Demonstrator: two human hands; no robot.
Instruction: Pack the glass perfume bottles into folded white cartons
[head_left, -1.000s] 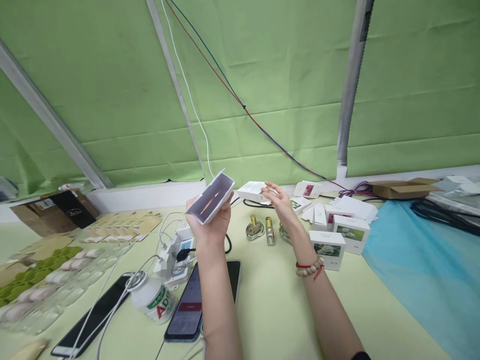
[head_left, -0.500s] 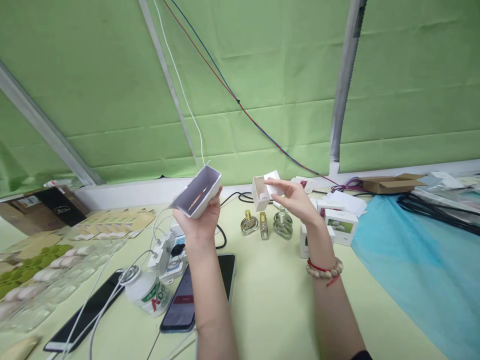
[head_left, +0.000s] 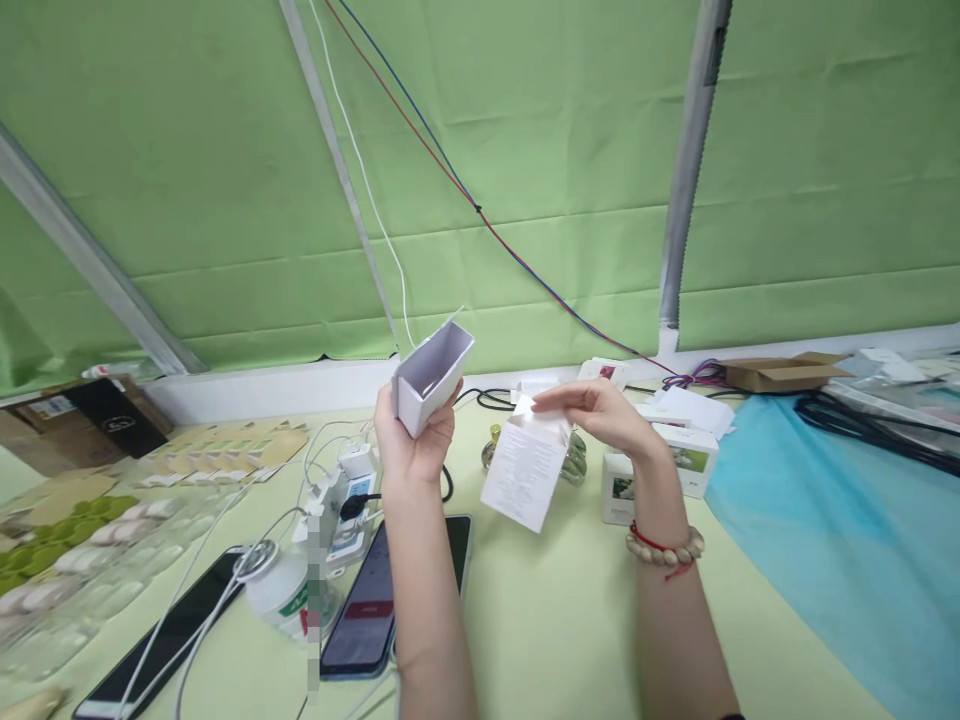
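Observation:
My left hand (head_left: 416, 450) is wrapped round an open white carton (head_left: 433, 378), raised above the table and tilted, its pale lilac inside facing me. A thin pale shape shows inside it, too small to name. Between the thumb and fingers of my right hand (head_left: 600, 412) is a second white box (head_left: 525, 470), tipped so that a side printed with small text faces me. Behind that box stand glass perfume bottles; a gold cap (head_left: 495, 432) and a greenish round bottle (head_left: 576, 458) show at its edges, the rest hidden.
White picture boxes (head_left: 619, 488) stand by my right wrist. Left of my arm lie a phone (head_left: 360, 610), a white bottle (head_left: 281, 590), a power strip (head_left: 349, 525) with cables and another phone (head_left: 172, 630). Blue sheeting (head_left: 810, 520) covers the right side.
My right hand has brought the second box nearer and turned its printed side towards me, covering most of the perfume bottles. My left hand has shifted slightly right and turned its carton.

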